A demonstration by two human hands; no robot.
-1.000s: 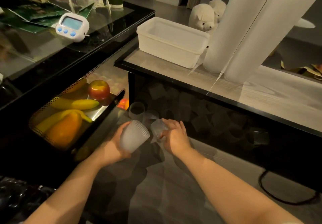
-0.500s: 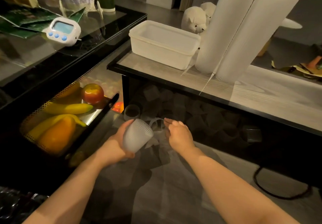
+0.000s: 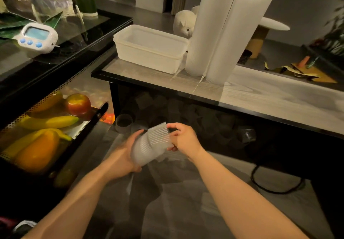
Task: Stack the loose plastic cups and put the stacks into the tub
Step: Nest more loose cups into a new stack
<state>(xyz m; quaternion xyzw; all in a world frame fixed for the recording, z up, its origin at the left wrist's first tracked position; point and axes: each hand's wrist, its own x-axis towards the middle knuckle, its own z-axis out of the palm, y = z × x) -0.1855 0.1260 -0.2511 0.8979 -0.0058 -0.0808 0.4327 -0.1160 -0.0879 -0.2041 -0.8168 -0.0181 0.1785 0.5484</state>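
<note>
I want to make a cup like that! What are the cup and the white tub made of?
The ribbed cup looks like thin, clear plastic: the fingers behind it show through its fine ridges. The tub seems to be thicker, milky white plastic with a smooth matte finish and a molded rim.

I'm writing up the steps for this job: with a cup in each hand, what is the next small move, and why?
Probably push the ribbed cup in the right hand fully into the cup gripped by the left hand: the two already meet, mouth to base, but are not fully nested. The white tub looks empty.
</note>
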